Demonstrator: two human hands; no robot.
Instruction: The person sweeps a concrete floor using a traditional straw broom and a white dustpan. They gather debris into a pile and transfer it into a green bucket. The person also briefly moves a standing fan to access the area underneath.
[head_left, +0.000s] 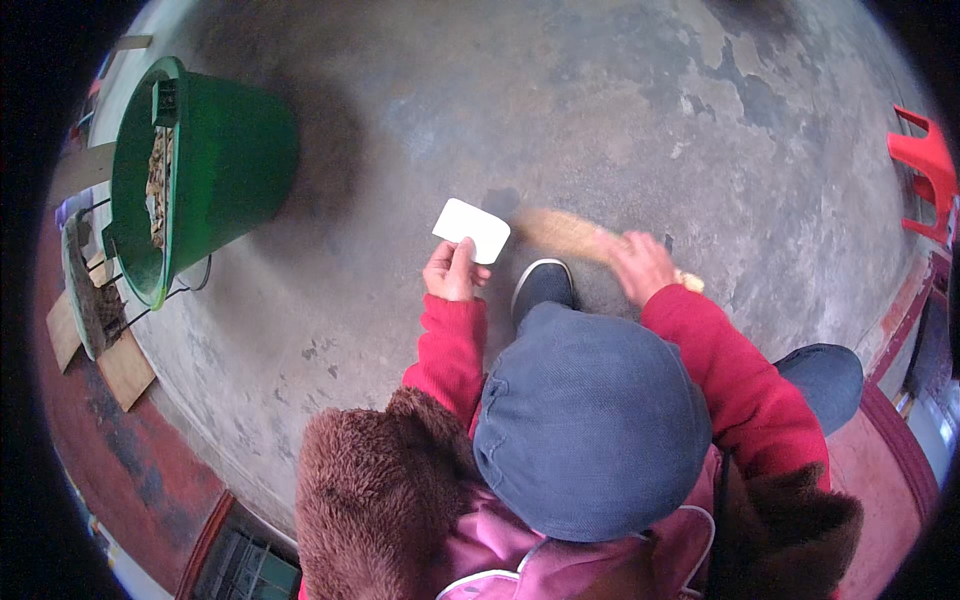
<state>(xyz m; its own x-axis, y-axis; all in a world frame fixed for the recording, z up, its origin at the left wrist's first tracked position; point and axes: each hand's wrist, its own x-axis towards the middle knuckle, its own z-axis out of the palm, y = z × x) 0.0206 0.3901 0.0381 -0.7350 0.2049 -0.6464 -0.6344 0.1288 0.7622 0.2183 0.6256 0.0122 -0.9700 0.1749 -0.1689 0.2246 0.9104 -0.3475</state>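
Observation:
My left hand (454, 274) pinches a flat white card or plate (472, 229) with rounded corners between thumb and fingers. To its right, my right hand (641, 268) grips a tan brush or hand broom (566, 231) that is blurred; its pale end (689, 281) shows behind the wrist. The brush's far end lies close to the white piece's right edge; whether they touch I cannot tell. Below both hands show a dark shoe (544, 285) with a pale rim and my raised knee in blue cloth (592, 420).
A green plastic bucket (232, 165) holding brown dry scraps stands at the left on the worn concrete floor (480, 97). Beside it are wooden boards (126, 371) and a metal-framed thing. A red plastic stool (926, 169) is at the far right.

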